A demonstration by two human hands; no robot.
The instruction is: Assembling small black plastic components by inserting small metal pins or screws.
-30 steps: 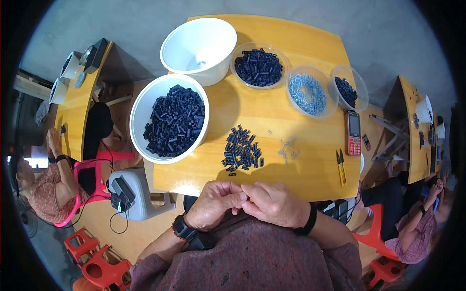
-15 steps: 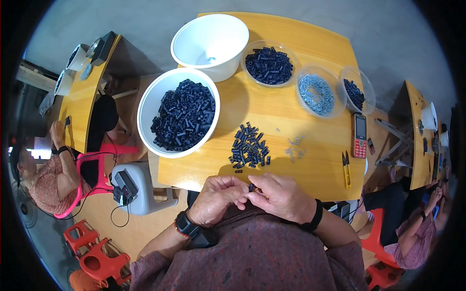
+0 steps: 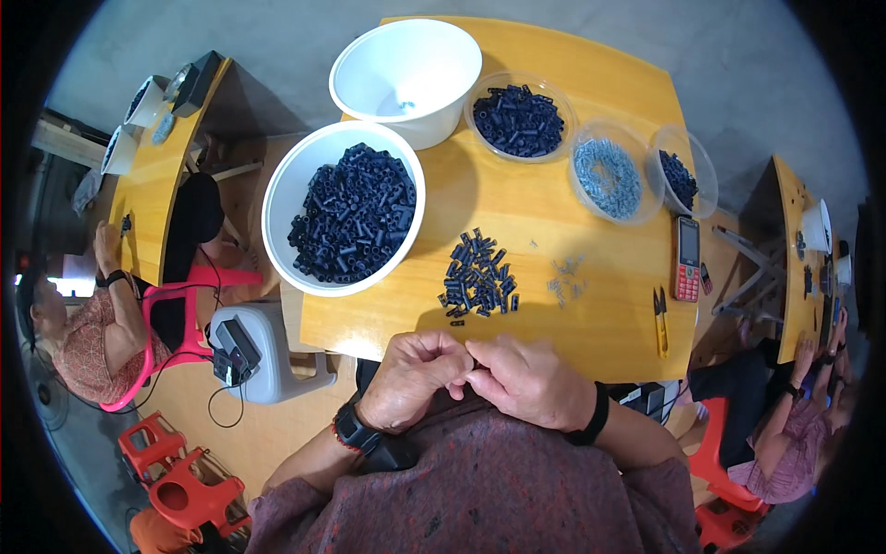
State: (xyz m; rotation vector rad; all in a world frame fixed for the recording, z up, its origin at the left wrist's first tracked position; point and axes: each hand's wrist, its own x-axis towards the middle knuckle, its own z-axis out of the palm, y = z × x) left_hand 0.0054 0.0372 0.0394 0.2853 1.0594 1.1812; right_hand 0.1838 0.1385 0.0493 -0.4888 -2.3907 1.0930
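At the table's front edge, my left hand (image 3: 415, 380) and my right hand (image 3: 537, 380) meet, fingers closed and fingertips together. Whatever they pinch is hidden by the fingers. Just beyond them lies a loose heap of small black plastic tube-like parts (image 3: 477, 275). To the right of that heap, small silvery screw-like pieces (image 3: 566, 279) are scattered on the wood. A white tub (image 3: 275, 247) full of similar black parts stands to the left of the heap. Tweezers or snips with yellow handles (image 3: 662, 334) lie to the right.
Behind stand a second white tub (image 3: 365, 69), a clear bowl of black parts (image 3: 519, 120), another of silvery pieces (image 3: 606, 178) and one more with black parts (image 3: 680, 178). A red-and-black keypad phone (image 3: 687, 263) lies at the right edge. Other people sit at tables on both sides.
Both hands stay together at the table edge, with slightly shifted fingers. A small dark piece that showed between the fingertips is now hidden. The view has shifted slightly.
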